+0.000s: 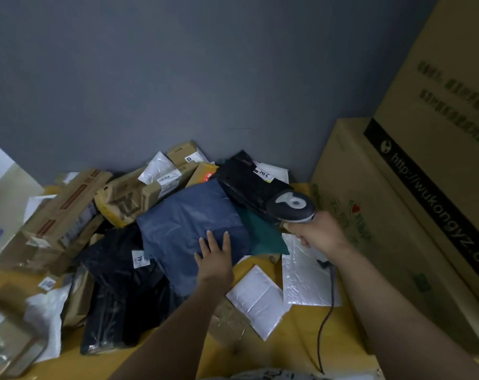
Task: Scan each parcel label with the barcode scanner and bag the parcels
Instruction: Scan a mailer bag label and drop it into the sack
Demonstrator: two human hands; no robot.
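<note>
The left hand [215, 256] lay flat on a blue parcel [183, 229] on the yellow table [295, 349], fingers [212, 241] straight and slightly spread. Just to the right, the right hand [319, 233] had its fingers clamped round the barcode scanner [290, 205], whose head overlapped a black parcel [249, 179].

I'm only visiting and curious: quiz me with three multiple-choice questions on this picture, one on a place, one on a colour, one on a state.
1. Where do the big cardboard boxes stand?
A) on the person's right
B) on the person's left
C) atop the pile

2. What colour is the parcel under the left hand?
A) white
B) blue
C) red

3. What is the right hand doing?
A) lying flat, empty
B) gripping the barcode scanner
C) holding a bag open

Answers: 1 A, they fill the view's right edge. 2 B, the wrapping under it is blue. 3 B, it is curled round the scanner's handle.
</note>
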